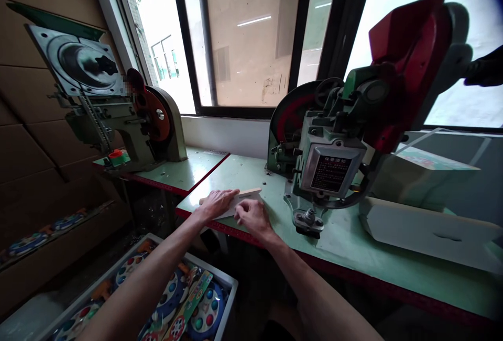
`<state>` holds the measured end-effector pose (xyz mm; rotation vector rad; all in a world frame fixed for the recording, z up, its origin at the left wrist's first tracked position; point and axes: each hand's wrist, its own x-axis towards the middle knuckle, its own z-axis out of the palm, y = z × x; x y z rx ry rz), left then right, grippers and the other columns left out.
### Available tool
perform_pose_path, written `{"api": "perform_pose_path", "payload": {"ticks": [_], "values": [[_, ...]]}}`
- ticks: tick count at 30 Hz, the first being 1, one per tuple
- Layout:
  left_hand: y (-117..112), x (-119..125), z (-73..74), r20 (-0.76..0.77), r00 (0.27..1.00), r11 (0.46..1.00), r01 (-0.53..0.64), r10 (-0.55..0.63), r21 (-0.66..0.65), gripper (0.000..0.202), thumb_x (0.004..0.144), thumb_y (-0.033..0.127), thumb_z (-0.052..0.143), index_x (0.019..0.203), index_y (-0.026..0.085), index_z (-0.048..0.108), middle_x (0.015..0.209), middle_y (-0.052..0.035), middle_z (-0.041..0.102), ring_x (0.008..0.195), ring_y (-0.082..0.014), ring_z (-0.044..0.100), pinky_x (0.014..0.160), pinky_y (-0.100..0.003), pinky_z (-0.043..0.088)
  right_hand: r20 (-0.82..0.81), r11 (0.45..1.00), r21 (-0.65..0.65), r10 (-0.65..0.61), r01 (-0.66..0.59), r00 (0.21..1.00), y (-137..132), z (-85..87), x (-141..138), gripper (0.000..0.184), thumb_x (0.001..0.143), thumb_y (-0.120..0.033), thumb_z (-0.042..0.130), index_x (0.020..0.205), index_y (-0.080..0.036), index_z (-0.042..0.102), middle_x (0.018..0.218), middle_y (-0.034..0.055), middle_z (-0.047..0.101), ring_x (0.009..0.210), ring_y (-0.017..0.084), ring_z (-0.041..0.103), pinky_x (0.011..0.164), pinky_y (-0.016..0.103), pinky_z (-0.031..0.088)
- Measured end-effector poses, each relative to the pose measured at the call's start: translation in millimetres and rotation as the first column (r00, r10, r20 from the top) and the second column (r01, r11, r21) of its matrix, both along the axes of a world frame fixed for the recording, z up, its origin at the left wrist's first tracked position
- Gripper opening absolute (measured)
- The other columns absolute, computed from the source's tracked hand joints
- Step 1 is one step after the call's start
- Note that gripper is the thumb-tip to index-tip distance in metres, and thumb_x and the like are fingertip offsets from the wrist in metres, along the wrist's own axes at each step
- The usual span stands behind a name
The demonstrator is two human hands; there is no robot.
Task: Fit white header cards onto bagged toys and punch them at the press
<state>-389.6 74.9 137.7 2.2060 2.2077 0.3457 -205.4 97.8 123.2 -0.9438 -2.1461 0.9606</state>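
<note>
A pale folded sheet of card (244, 198) lies near the front edge of the green worktable, with a cream strip along its far side. My left hand (218, 203) rests across the left part of the card, its fingers stretched out flat. Beside it, my right hand (254, 219) is curled over the near right part of the card. The fingers of that hand are bent inward, and what they may pinch is hidden.
A riveting-type machine (330, 168) stands right of my hands, its foot close by. Another machine (157, 116) is at the left. White cardboard boxes (428, 231) sit at the right. Below the table edge, a crate (231, 288) holds several packaged toys.
</note>
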Motion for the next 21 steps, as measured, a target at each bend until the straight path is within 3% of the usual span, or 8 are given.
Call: {"api": "perform_pose_path", "payload": {"ticks": [2, 6, 9, 11, 13, 17, 19, 21], "values": [[-6, 8, -20.8, 0.004, 1.000, 0.999, 0.008, -0.008, 0.038, 0.042, 0.097, 0.025, 0.043, 0.136, 0.028, 0.060, 0.128, -0.0124, 0.072, 0.113, -0.0319, 0.070, 0.099, -0.045, 0.052, -0.002, 0.978, 0.191, -0.088, 0.087, 0.996, 12, 30.9, 2, 0.028, 0.100, -0.028, 0.048, 0.108, -0.026, 0.074, 0.101, 0.0051, 0.079, 0.092, 0.021, 0.073, 0.083, 0.030, 0.055], [-18, 19, -46.6, -0.046, 0.998, 0.981, 0.046, -0.038, 0.190, 0.052, 0.099, 0.051, 0.047, 0.142, 0.022, 0.050, 0.148, -0.0179, 0.058, 0.135, -0.0351, 0.056, 0.115, -0.050, 0.042, -0.045, 0.796, 0.578, -0.187, 0.178, 0.981, 48, 110.7, -18, 0.044, 0.105, -0.029, 0.036, 0.144, -0.019, 0.053, 0.141, 0.0115, 0.062, 0.135, 0.024, 0.051, 0.113, 0.039, 0.041], [-23, 22, -54.7, -0.086, 0.996, 0.975, 0.055, -0.038, 0.214, 0.066, 0.097, 0.060, 0.049, 0.145, 0.015, 0.046, 0.151, -0.0234, 0.053, 0.141, -0.0375, 0.050, 0.119, -0.052, 0.038, -0.110, 0.702, 0.682, -0.177, 0.204, 0.978, 73, 133.9, -41, 0.053, 0.106, -0.028, 0.027, 0.159, -0.021, 0.032, 0.161, 0.0094, 0.041, 0.152, 0.028, 0.028, 0.121, 0.055, 0.027], [-23, 23, -54.4, -0.079, 0.997, 0.977, 0.042, -0.026, 0.209, 0.067, 0.096, 0.062, 0.049, 0.144, 0.014, 0.047, 0.151, -0.0239, 0.054, 0.140, -0.0379, 0.051, 0.119, -0.052, 0.038, -0.063, 0.736, 0.654, -0.176, 0.174, 0.982, 85, 112.4, -53, 0.059, 0.105, -0.024, 0.024, 0.164, -0.026, 0.017, 0.166, 0.0077, 0.034, 0.157, 0.028, 0.017, 0.121, 0.062, 0.020], [-21, 19, -46.2, -0.032, 0.999, 0.982, 0.033, -0.027, 0.188, 0.064, 0.097, 0.061, 0.048, 0.142, 0.016, 0.049, 0.147, -0.0215, 0.058, 0.137, -0.0362, 0.055, 0.117, -0.050, 0.041, 0.115, 0.837, 0.542, -0.164, 0.077, 0.980, 91, 67.2, -58, 0.065, 0.102, -0.019, 0.027, 0.165, -0.025, 0.015, 0.165, 0.0090, 0.037, 0.157, 0.027, 0.018, 0.122, 0.059, 0.020], [-5, -8, -12.8, 0.142, 0.988, 0.937, -0.107, 0.063, 0.333, 0.058, 0.101, 0.054, 0.041, 0.144, 0.017, 0.050, 0.141, -0.0176, 0.064, 0.136, -0.0314, 0.057, 0.119, -0.047, 0.040, 0.274, 0.911, 0.409, -0.073, -0.048, 0.959, 95, -24.0, -61, 0.063, 0.096, -0.011, 0.035, 0.158, -0.018, 0.040, 0.158, 0.0139, 0.049, 0.150, 0.030, 0.036, 0.122, 0.053, 0.024], [7, -23, -4.5, 0.233, 0.959, 0.855, -0.254, 0.162, 0.452, 0.056, 0.104, 0.048, 0.035, 0.148, 0.016, 0.046, 0.143, -0.0164, 0.064, 0.140, -0.0298, 0.053, 0.123, -0.049, 0.033, 0.280, 0.920, 0.388, -0.058, -0.058, 0.958, 98, -42.0, -62, 0.065, 0.095, -0.009, 0.031, 0.160, -0.017, 0.037, 0.163, 0.0125, 0.042, 0.153, 0.030, 0.030, 0.124, 0.053, 0.017], [17, -33, -11.2, 0.265, 0.935, 0.857, -0.328, 0.235, 0.398, 0.057, 0.103, 0.043, 0.036, 0.151, 0.012, 0.043, 0.145, -0.0196, 0.062, 0.142, -0.0310, 0.051, 0.123, -0.050, 0.033, 0.294, 0.925, 0.371, -0.031, -0.085, 0.955, 101, -35.9, -63, 0.069, 0.093, -0.008, 0.032, 0.161, -0.019, 0.034, 0.165, 0.0109, 0.039, 0.155, 0.032, 0.025, 0.125, 0.056, 0.013]]}}
